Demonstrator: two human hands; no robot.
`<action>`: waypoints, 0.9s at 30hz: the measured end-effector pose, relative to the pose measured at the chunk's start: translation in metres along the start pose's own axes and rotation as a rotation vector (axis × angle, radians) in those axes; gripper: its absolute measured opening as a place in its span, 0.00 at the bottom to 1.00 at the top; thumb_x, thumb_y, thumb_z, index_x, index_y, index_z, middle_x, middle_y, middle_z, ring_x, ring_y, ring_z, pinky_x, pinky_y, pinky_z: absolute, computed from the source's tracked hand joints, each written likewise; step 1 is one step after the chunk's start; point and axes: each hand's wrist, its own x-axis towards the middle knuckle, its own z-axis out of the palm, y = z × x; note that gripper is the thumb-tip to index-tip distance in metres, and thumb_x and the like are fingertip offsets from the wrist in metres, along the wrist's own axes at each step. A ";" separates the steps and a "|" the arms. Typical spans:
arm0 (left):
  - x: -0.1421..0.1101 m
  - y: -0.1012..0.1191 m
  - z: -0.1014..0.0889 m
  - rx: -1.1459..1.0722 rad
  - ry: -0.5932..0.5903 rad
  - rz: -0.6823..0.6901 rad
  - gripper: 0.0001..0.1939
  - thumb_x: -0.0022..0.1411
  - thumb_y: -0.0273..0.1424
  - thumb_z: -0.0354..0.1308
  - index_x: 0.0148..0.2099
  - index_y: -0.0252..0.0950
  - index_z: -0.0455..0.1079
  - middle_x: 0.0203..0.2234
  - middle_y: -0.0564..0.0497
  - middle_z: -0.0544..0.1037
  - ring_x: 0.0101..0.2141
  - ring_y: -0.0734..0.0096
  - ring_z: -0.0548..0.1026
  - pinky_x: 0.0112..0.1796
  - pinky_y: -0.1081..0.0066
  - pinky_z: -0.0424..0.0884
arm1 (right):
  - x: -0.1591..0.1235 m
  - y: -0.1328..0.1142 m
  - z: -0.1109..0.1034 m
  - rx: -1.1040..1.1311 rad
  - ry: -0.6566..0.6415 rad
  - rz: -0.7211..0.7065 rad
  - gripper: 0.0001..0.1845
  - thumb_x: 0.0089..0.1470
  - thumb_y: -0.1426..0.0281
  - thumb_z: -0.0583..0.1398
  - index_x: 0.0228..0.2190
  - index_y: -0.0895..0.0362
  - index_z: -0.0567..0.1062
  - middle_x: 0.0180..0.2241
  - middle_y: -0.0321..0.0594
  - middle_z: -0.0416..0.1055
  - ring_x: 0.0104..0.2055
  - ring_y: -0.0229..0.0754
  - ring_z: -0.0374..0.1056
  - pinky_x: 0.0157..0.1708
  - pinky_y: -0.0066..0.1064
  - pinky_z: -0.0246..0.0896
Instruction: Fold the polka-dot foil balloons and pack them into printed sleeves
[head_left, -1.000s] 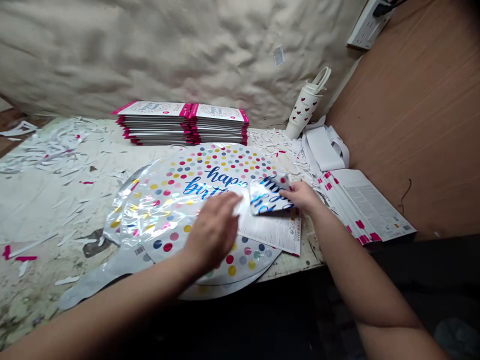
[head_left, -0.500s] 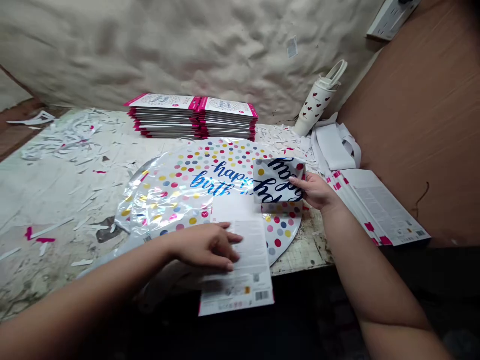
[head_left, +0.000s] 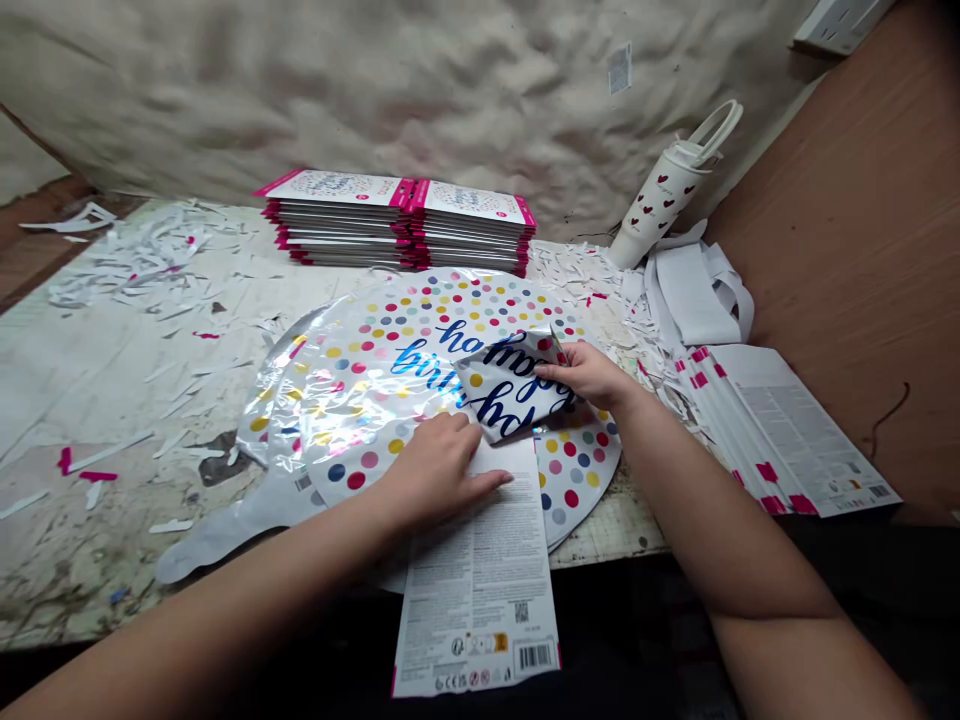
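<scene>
A folded foil balloon (head_left: 510, 395) with dark blue lettering is pinched in my right hand (head_left: 596, 375), thumb on top. It is tilted, its lower corner over the top of a printed white card sleeve (head_left: 480, 590). My left hand (head_left: 439, 465) rests on the sleeve's upper left part, thumb stretched out and apart from the fingers. Its fingertips are close to the folded balloon's lower left edge; whether they touch it I cannot tell. Flat foil balloons (head_left: 352, 400) with coloured dots lie beneath. The sleeve's lower end hangs past the table edge.
Two stacks of pink-edged packs (head_left: 337, 215) stand at the back. A white tumbler with hearts (head_left: 664, 205) leans at the back right, near white paper strips (head_left: 697, 290). More printed sleeves (head_left: 795, 430) lie fanned at right. Paper scraps (head_left: 142, 265) litter the table's left side.
My right hand has brought the folded balloon left and down, tilting it over the sleeve's top. My left hand has moved up along the sleeve toward it. The view has shifted slightly.
</scene>
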 end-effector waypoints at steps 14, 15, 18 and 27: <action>0.006 0.004 -0.022 -0.570 -0.260 -0.084 0.22 0.58 0.51 0.45 0.31 0.36 0.65 0.22 0.54 0.70 0.24 0.71 0.68 0.25 0.73 0.61 | 0.005 -0.025 -0.003 -0.211 -0.258 -0.035 0.16 0.39 0.66 0.67 0.32 0.63 0.76 0.27 0.38 0.75 0.29 0.37 0.70 0.33 0.29 0.65; 0.004 0.005 -0.022 -0.525 -0.195 -0.037 0.20 0.60 0.47 0.45 0.32 0.36 0.66 0.23 0.53 0.70 0.25 0.71 0.69 0.27 0.73 0.62 | 0.006 -0.033 -0.004 -0.251 -0.305 -0.024 0.15 0.39 0.67 0.67 0.31 0.62 0.76 0.27 0.37 0.75 0.29 0.37 0.70 0.32 0.28 0.65; -0.003 0.016 -0.016 -0.161 0.136 0.125 0.17 0.63 0.38 0.45 0.29 0.34 0.68 0.25 0.49 0.72 0.29 0.67 0.69 0.34 0.66 0.63 | 0.010 -0.055 -0.003 -0.366 -0.425 -0.001 0.12 0.37 0.68 0.67 0.28 0.61 0.76 0.26 0.35 0.75 0.28 0.35 0.69 0.32 0.26 0.65; -0.005 0.041 -0.016 -0.154 0.089 0.065 0.16 0.64 0.37 0.43 0.37 0.36 0.69 0.27 0.49 0.74 0.30 0.66 0.72 0.32 0.67 0.66 | 0.032 -0.068 0.040 -0.561 -0.501 0.124 0.14 0.41 0.62 0.66 0.28 0.59 0.73 0.21 0.32 0.70 0.21 0.30 0.62 0.21 0.23 0.57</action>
